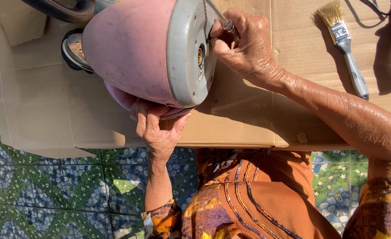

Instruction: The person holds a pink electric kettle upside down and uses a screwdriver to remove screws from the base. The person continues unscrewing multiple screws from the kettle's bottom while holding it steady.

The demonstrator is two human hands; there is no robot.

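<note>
Pink kettle [129, 53] tipped sideways on cardboard [248, 119], grey base facing right. Left hand [158, 128] fingers clamped under its rim; right hand [244, 46] fingers closed around screwdriver [220, 17]. Paintbrush [344, 42] nearby.

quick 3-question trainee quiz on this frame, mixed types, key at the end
1. True or false: the left hand steadies the pink appliance from below.
2. What does the right hand hold against the grey base?
A. paintbrush
B. screwdriver
C. pliers
3. What flat material lies under the appliance and the paintbrush?

Key
1. True.
2. B, the screwdriver; its tip is at the base.
3. Cardboard, spread over the tiled floor.
</note>
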